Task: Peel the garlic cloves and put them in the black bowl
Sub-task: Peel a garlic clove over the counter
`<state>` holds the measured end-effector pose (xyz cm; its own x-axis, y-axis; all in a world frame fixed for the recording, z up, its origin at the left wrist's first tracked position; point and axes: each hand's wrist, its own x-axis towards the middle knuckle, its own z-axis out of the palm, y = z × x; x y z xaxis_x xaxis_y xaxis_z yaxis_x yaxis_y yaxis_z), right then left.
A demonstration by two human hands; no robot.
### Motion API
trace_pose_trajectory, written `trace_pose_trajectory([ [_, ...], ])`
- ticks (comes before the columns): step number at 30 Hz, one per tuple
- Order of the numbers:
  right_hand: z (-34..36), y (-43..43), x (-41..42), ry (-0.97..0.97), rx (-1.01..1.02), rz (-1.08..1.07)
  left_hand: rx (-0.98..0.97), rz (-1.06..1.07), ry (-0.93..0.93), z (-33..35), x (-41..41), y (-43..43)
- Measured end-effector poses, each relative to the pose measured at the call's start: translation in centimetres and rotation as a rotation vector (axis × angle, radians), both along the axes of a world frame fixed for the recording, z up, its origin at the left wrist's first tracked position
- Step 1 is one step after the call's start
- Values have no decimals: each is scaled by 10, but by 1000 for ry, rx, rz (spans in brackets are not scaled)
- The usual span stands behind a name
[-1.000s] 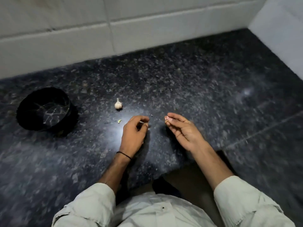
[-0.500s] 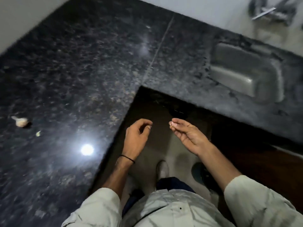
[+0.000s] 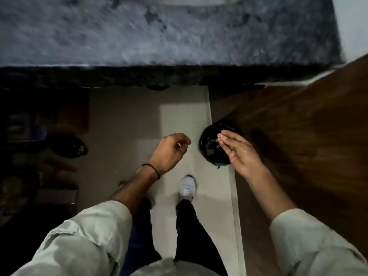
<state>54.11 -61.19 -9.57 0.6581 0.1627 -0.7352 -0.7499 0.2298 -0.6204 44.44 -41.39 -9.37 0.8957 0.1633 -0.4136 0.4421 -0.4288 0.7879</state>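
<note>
Crumpled pale sleeves (image 3: pixel 85 236) are sitting nearest, with a white shoe (image 3: pixel 187 188) below the hands. Left hand (image 3: pixel 169 152) is curling loosely, white speck at its tips; can't tell if pinched. Right hand (image 3: pixel 239 154) is holding its fingers nearly straight and pressed together, small pale bit (image 3: pixel 219 135) at the tips, grip unclear, hovering over a round glossy black bin (image 3: pixel 207 154). Brown wood panel (image 3: pixel 308 146) is right of that hand; blurred speckled granite counter (image 3: pixel 159 36) beyond.

You showed two hands, a left hand (image 3: pixel 169 152) and a right hand (image 3: pixel 243 154), and two pale sleeves (image 3: pixel 85 236). You wore one black wristband (image 3: pixel 154 170). There was one black round container (image 3: pixel 209 148), one white shoe (image 3: pixel 187 187), one granite counter (image 3: pixel 159 32) and one wooden panel (image 3: pixel 308 126).
</note>
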Motion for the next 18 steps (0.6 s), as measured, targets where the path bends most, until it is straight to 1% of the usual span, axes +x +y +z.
trace_pose_trajectory([
  [5, -112, -66, 28, 29, -117, -44, -14, -157, 99, -95, 42, -62],
  [7, -160, -85, 35, 27, -180, -26, -11, -202, 123, -134, 58, -78],
  [11, -250, -113, 41, -55, -360, 91, 21, -259, 119, -222, 87, -103],
  [14, -310, -124, 45, -90, -476, 103, 40, -294, 119, -286, 97, -117],
  [16, -346, -126, 49, -120, -573, 125, 66, -302, 121, -318, 99, -121],
  [18, -378, -130, 53, -198, -694, 210, 83, -323, 126, -347, 99, -126],
])
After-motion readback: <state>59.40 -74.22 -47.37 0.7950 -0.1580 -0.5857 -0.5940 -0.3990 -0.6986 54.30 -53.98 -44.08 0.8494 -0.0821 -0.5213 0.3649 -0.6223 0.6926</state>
